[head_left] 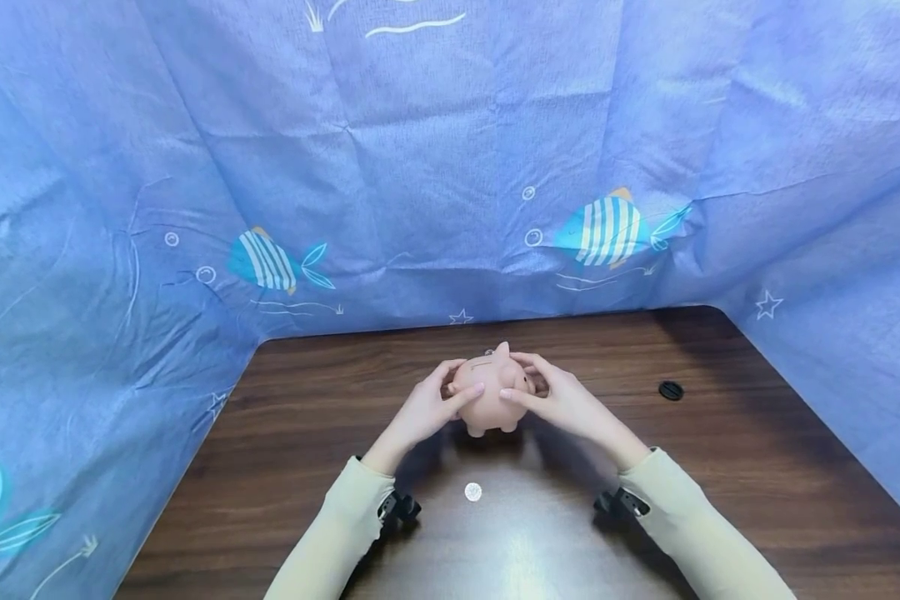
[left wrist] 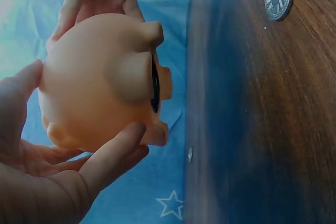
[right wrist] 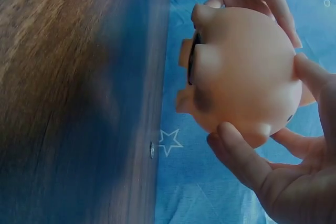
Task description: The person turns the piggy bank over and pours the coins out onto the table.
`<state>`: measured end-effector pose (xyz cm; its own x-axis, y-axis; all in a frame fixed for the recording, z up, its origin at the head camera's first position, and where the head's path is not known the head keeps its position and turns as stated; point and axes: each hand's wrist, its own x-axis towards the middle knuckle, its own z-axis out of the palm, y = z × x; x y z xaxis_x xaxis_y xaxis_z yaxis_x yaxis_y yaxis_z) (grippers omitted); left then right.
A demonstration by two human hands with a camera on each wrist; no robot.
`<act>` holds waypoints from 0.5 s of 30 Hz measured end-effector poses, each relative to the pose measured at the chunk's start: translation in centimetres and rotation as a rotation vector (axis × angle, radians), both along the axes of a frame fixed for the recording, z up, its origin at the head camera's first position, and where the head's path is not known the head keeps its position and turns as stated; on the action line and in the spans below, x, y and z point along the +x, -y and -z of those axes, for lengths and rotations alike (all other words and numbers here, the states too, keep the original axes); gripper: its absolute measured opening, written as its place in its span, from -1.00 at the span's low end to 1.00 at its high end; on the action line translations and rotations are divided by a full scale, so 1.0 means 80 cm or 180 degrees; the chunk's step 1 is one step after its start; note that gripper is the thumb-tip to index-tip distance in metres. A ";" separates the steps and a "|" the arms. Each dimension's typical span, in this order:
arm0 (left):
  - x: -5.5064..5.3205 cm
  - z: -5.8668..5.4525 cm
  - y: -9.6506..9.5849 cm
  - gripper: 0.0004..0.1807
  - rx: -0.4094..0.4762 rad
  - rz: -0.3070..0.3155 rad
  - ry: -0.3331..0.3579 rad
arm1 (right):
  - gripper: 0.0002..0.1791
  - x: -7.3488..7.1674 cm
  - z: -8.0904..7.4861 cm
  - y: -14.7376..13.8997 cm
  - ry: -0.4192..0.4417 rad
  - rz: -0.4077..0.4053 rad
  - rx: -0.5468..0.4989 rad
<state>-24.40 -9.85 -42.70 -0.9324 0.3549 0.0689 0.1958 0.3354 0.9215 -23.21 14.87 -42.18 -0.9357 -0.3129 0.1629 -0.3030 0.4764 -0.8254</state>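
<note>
— Holding the piggy bank [head_left: 490, 392]: how is that done?

— It is gripped by both hands, lifted off the wooden table [head_left: 720, 467]. The left hand [head_left: 427, 410] is curled round its 9 o'clock side, and the right hand [head_left: 562, 402] round its 3 o'clock side. It is likely held this way so it cannot roll or drop.

— Where is it kept?

— Above the table's middle, toward the 12 o'clock edge. A round opening in its belly [left wrist: 155, 85] can be seen from the left wrist.

— What else is seen?

— A silver coin [head_left: 473, 492] is laid at 6 o'clock, between the sleeves. A small black cap [head_left: 671, 390] is set well apart at 3 o'clock. Another tiny coin [head_left: 488, 352] is seen just behind at 12 o'clock.

— Is room left for moving?

— Bare wood is left on both sides. The far edges are closed in by a blue fish cloth [head_left: 435, 167].
</note>
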 end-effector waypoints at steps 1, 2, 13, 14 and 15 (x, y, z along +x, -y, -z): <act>-0.001 0.001 0.000 -0.31 0.0003 0.0009 0.0038 | -0.23 0.000 0.000 0.000 0.0029 0.0012 0.0041; -0.002 0.001 -0.001 -0.30 -0.0014 0.0011 0.0060 | -0.22 0.000 -0.001 0.000 0.0054 0.0026 0.0075; 0.005 -0.009 0.001 -0.27 -0.0329 -0.0192 -0.0824 | -0.20 0.008 -0.013 0.003 -0.0325 -0.0022 -0.0223; 0.008 -0.014 0.001 -0.26 -0.0262 -0.0204 -0.0929 | -0.20 0.010 -0.017 0.003 -0.0420 -0.0033 -0.0297; 0.012 -0.020 0.001 -0.25 -0.0183 -0.0204 -0.1030 | -0.19 0.013 -0.021 0.003 -0.0538 -0.0047 -0.0357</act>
